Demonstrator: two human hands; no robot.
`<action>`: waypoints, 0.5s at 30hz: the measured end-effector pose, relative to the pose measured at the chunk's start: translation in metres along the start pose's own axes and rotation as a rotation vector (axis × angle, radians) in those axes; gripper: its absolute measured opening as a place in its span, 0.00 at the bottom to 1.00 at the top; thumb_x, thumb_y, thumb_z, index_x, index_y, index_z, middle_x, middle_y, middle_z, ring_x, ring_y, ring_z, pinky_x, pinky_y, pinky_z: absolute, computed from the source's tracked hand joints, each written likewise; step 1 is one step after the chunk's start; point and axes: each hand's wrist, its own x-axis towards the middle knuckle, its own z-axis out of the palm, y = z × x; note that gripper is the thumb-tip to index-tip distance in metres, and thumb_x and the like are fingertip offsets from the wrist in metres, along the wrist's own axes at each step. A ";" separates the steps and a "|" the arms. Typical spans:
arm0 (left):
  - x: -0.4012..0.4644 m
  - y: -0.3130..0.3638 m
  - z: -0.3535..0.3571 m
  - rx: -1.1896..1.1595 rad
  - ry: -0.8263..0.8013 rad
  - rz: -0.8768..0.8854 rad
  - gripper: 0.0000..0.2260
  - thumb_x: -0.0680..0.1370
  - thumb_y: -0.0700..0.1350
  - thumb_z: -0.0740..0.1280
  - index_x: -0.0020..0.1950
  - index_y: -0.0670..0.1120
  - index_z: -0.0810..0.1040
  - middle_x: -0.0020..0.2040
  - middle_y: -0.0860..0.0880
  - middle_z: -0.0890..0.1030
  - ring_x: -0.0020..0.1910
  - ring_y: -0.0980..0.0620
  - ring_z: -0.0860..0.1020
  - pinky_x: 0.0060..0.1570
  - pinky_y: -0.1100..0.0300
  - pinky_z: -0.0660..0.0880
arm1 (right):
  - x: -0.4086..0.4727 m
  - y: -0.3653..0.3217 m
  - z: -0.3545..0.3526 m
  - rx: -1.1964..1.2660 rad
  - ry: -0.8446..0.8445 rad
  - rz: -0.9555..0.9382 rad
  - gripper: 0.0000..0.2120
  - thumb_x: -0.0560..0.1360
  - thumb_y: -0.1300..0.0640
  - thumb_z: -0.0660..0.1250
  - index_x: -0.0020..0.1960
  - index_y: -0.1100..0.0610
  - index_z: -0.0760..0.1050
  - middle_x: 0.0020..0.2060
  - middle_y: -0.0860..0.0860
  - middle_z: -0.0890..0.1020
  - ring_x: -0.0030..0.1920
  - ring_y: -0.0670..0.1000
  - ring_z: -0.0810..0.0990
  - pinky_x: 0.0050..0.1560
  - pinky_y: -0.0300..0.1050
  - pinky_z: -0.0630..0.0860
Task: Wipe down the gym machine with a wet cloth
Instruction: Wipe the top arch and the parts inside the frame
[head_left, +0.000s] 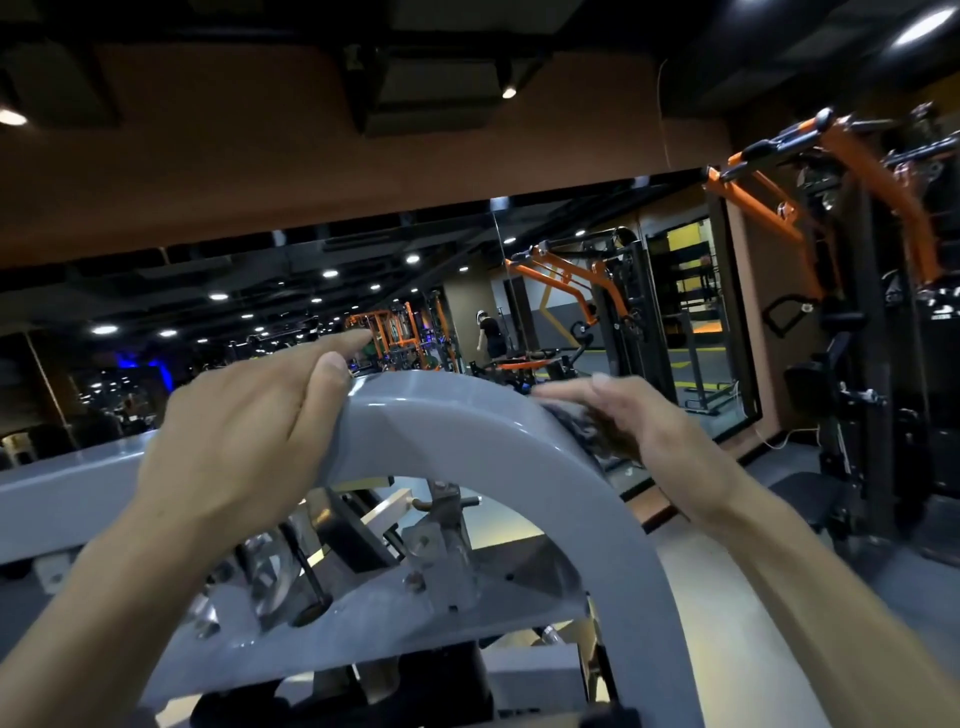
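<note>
Item: grey arched frame (467, 431) of the gym machine, under our two hands. Our left hand (244, 431) grips its crest, thumb curled over the near edge, index finger straight. Just right of it, our right hand (649, 421) presses a dark cloth (587, 431) flat on the arch's downward curve, fingers fairly straight

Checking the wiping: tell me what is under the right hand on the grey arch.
A dark cloth lies under the right hand, pressed against the grey arch. Only its crumpled edge shows; the rest, and the arch surface beneath, are covered.
</note>
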 end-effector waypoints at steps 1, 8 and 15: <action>0.001 -0.001 0.001 -0.016 -0.013 0.018 0.27 0.80 0.61 0.42 0.72 0.66 0.73 0.67 0.58 0.81 0.66 0.45 0.78 0.48 0.52 0.65 | -0.008 -0.012 0.006 -0.031 0.025 -0.048 0.22 0.86 0.49 0.47 0.63 0.45 0.80 0.60 0.39 0.84 0.61 0.37 0.80 0.61 0.32 0.73; 0.001 -0.003 0.003 -0.015 -0.026 0.041 0.26 0.81 0.60 0.42 0.74 0.66 0.71 0.65 0.52 0.83 0.64 0.41 0.79 0.46 0.51 0.65 | -0.100 0.013 0.042 -0.204 0.245 -0.304 0.25 0.82 0.50 0.52 0.79 0.44 0.64 0.75 0.33 0.67 0.77 0.37 0.62 0.76 0.40 0.60; 0.002 -0.003 0.006 -0.024 -0.020 0.043 0.27 0.82 0.59 0.42 0.74 0.64 0.71 0.65 0.52 0.82 0.64 0.41 0.78 0.47 0.51 0.65 | -0.107 0.018 0.054 -0.423 0.363 -0.384 0.27 0.83 0.57 0.57 0.80 0.45 0.60 0.77 0.35 0.65 0.78 0.40 0.62 0.75 0.38 0.60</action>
